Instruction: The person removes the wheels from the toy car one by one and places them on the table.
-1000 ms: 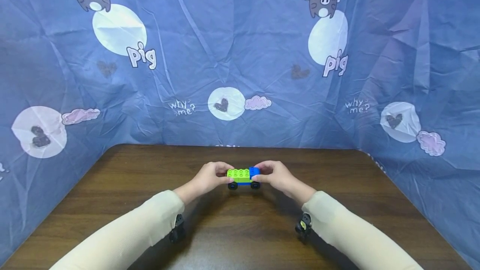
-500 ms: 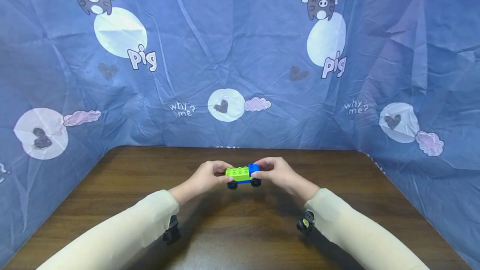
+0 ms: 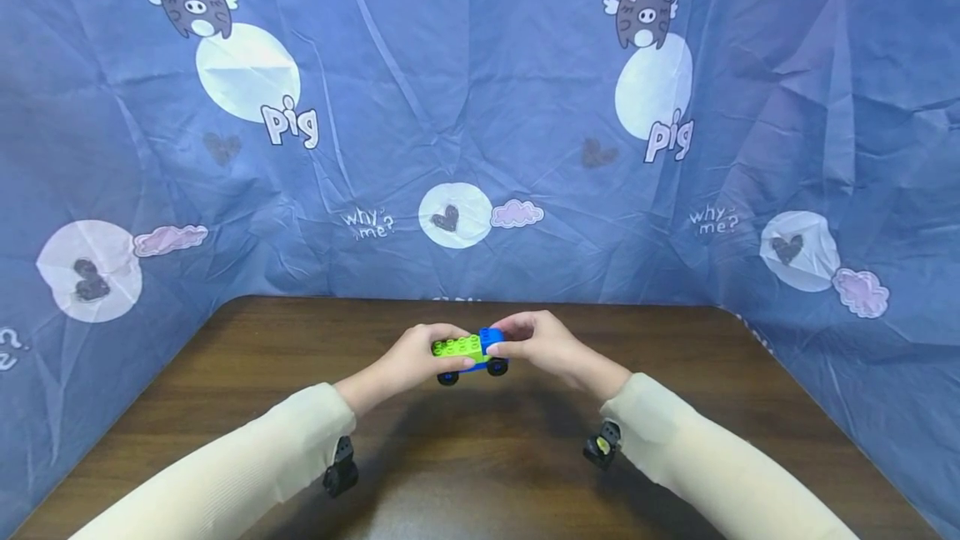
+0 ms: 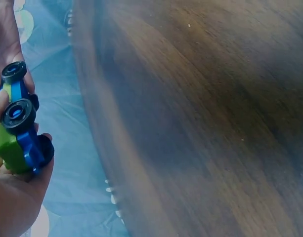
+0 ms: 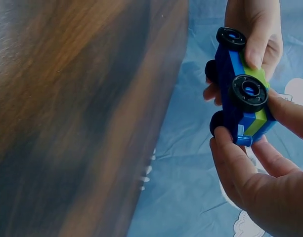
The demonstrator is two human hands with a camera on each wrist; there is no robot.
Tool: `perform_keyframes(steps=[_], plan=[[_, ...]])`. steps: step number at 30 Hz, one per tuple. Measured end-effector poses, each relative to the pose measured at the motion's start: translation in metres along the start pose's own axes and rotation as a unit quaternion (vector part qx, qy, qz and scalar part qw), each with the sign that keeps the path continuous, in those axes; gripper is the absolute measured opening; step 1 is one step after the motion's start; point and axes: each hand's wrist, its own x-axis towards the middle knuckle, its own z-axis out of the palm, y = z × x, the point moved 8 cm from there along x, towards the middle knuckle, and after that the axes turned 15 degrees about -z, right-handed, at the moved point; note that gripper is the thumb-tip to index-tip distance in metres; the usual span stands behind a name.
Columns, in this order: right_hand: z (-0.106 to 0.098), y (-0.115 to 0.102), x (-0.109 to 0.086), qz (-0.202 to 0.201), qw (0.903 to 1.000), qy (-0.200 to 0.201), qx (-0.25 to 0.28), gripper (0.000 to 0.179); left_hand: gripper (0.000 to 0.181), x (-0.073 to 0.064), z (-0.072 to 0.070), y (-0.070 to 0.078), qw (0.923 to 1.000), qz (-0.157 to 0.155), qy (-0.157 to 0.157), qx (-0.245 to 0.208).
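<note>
Both hands hold a toy brick truck [image 3: 459,347] over the far middle of the table. It has studded lime-green bricks on a blue wheeled base, with a blue cab brick at its right end. My left hand [image 3: 408,361] grips the green body, thumb along the near side and fingers behind. The blue cab end is pinched between the thumb and fingers of my right hand [image 3: 551,352]. In the right wrist view, black wheels [image 5: 248,94] and the blue chassis [image 5: 225,76] show. The left wrist view catches the truck's green side [image 4: 9,150] at its left edge, partly behind fingers.
The brown wooden table [image 3: 480,457] runs out to a rounded far edge. Behind it and along the sides hangs a blue printed cloth [image 3: 480,107]. Small black devices, one on the left wrist [image 3: 341,467] and one on the right wrist [image 3: 602,445], hang below the sleeves.
The truck has shifted left and tilted, its cab end now higher than its rear. My left hand now reaches further along the green bricks; my right hand has moved left with the cab.
</note>
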Motion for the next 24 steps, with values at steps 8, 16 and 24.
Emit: perform_keyframes(steps=[8, 16, 24], plan=[[0.002, -0.009, 0.007, 0.005, 0.9997, -0.004, 0.023, 0.036, 0.036, 0.004, -0.003, 0.002, 1.0000, -0.006, 0.005, 0.004], [-0.001, -0.016, 0.015, 0.010, 0.9997, 0.005, 0.020, 0.034, 0.038, 0.007, -0.004, 0.010, 0.9998, -0.006, -0.019, 0.007], [-0.004, -0.021, 0.018, 0.003, 0.9999, 0.012, 0.012, 0.037, 0.041, 0.013, -0.004, -0.004, 0.9958, -0.080, -0.036, -0.026]])
